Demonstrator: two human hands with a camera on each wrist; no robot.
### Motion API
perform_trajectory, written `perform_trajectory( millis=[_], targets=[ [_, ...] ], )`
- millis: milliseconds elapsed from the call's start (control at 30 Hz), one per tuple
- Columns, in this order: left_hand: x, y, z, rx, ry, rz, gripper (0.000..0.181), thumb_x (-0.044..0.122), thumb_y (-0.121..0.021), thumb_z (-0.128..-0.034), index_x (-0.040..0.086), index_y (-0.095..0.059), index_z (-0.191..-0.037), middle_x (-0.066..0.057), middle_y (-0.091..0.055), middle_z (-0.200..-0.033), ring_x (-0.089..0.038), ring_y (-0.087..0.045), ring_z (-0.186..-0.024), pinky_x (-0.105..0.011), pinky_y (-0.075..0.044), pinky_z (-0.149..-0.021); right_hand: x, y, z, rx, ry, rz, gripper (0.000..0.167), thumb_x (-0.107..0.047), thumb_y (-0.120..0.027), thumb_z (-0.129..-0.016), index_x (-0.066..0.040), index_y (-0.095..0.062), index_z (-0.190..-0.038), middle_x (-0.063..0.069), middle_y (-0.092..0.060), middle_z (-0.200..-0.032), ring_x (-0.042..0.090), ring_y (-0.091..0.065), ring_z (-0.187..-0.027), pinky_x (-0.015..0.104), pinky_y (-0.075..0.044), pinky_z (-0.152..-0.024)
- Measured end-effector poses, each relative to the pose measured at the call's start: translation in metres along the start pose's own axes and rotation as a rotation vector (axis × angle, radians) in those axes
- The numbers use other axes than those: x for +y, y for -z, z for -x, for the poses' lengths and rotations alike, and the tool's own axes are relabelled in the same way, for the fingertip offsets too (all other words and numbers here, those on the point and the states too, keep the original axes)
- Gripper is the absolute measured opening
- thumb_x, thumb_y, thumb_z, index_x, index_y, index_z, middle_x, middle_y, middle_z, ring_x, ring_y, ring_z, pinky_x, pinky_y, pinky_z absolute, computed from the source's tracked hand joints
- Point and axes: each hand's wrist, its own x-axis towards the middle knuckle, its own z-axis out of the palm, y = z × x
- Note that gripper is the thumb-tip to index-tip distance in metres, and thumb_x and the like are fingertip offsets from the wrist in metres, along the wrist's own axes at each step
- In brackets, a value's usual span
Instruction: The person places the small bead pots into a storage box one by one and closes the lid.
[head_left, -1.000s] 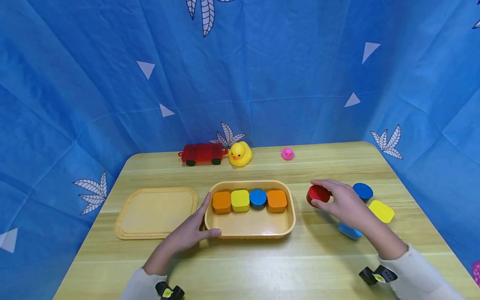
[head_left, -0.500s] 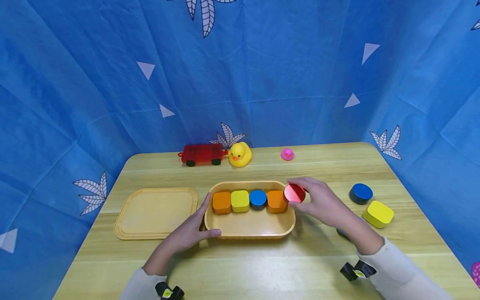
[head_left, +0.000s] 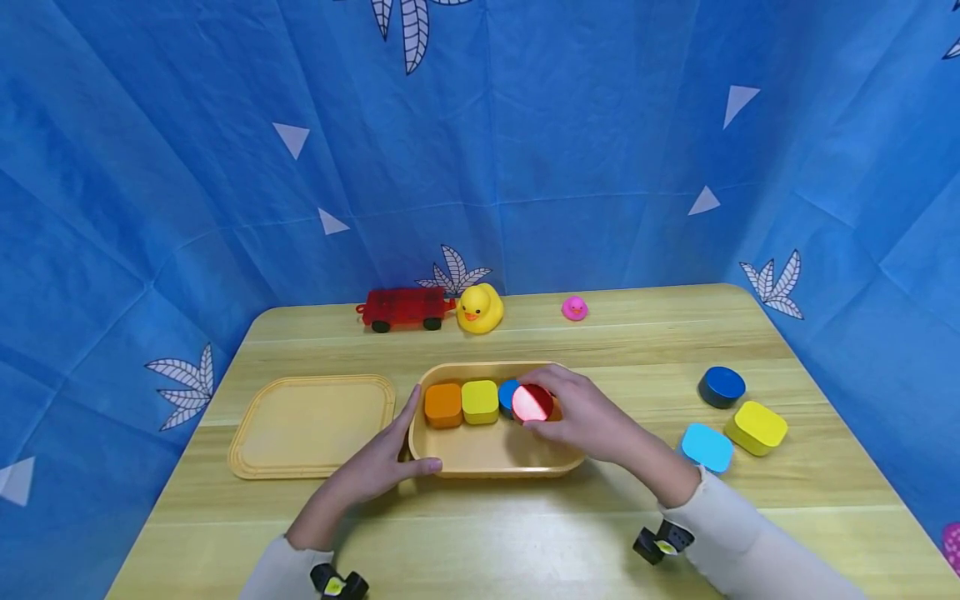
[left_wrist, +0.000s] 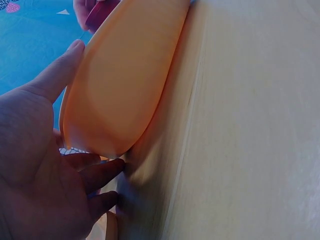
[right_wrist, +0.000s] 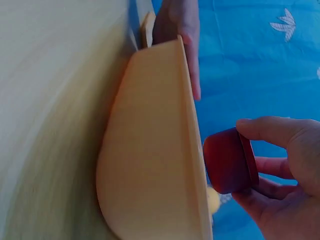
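Red block is held over the right half of the tan tray, and the fingers of the right hand pinch it by its sides. Seen from above, it covers most of the orange block at the right end of the row and part of the blue block beside it. The fingers of the left hand lie extended along the tray's left end, with the thumb at its near edge.

If the block were let go here, it would probably land on its neighbours and tip, since the bare strip of tray floor lies nearer the person. Bringing it down at this spot could also knock the blue block out of line. A slack left hand might let the tray slide on the tabletop if the rim were bumped.

Height is hard to judge from the head view; the right wrist view shows the block just above the rim. Both wrist views hide the row behind the tray wall, which only the head view shows.
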Motion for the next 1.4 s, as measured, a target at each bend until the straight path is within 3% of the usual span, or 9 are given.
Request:
perform_trajectory(
  millis=[333,633,933,1400],
  targets=[
    [0.0,0.001,0.0,0.008,-0.008,0.004,0.114,0.045,-0.078,-0.0909,0.031,0.006,-0.167,-0.01,-0.006,-0.174,-0.04,-0.016,-0.157,-0.059,-0.02,-0.124,-0.015,-0.026,-0.017,-0.063,0.056,0.055,0.053,-0.021,-0.085,-0.087,-0.004,-0.067,-0.133,0.007,-0.063,-0.125,0.021,-0.062,-0.108,0.033,-0.058,-0.09],
    [-0.002,0.002,0.0,-0.002,-0.03,0.01,0.113,0.043,-0.077,-0.0926,0.03,0.007,-0.166,-0.011,-0.007,-0.174,-0.039,-0.019,-0.157,-0.057,-0.022,-0.124,-0.028,-0.045,-0.035,-0.168,0.085,0.044,0.056,-0.029,-0.082,-0.091,-0.008,-0.065,-0.139,0.007,-0.064,-0.136,0.025,-0.06,-0.123,0.044,-0.051,-0.106],
    [-0.002,0.005,0.0,-0.007,-0.047,0.02,0.113,0.043,-0.077,-0.0923,0.032,0.009,-0.166,-0.008,-0.007,-0.174,-0.036,-0.019,-0.157,-0.053,-0.025,-0.124,-0.03,-0.065,-0.05,-0.243,0.116,0.074,0.052,-0.031,-0.079,-0.093,-0.013,-0.066,-0.14,0.0,-0.065,-0.14,0.02,-0.055,-0.132,0.041,-0.046,-0.112],
    [0.0,0.004,0.003,-0.016,-0.072,0.018,0.112,0.042,-0.076,-0.0936,0.027,0.007,-0.167,-0.013,-0.007,-0.173,-0.041,-0.019,-0.156,-0.061,-0.024,-0.122,-0.03,-0.088,-0.057,-0.246,0.15,0.169,0.047,-0.032,-0.081,-0.092,-0.013,-0.07,-0.134,0.0,-0.066,-0.135,0.017,-0.058,-0.123,0.031,-0.049,-0.107]
  ],
)
